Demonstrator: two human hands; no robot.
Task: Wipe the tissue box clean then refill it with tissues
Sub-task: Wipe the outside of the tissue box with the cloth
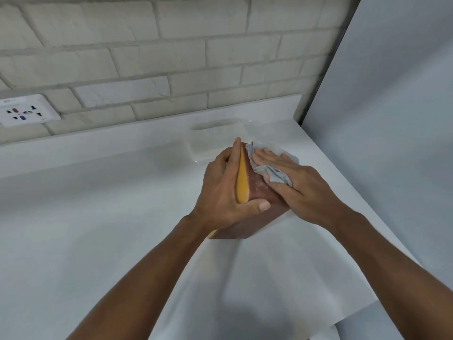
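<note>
Left hand (224, 192) grips tilted tissue box (256, 192), right hand (296, 185) flat on cloth (278, 176) — hard push could slip box loose.

Tally around one tissue box (256, 192)
One cloth (279, 174) on it, one tissue pack (208, 141) behind, one paper sheet (269, 278) beneath, one left hand (220, 190), one right hand (301, 190).

wall socket (27, 110): cut by left edge | tissue box (256, 192): far side hidden
</note>
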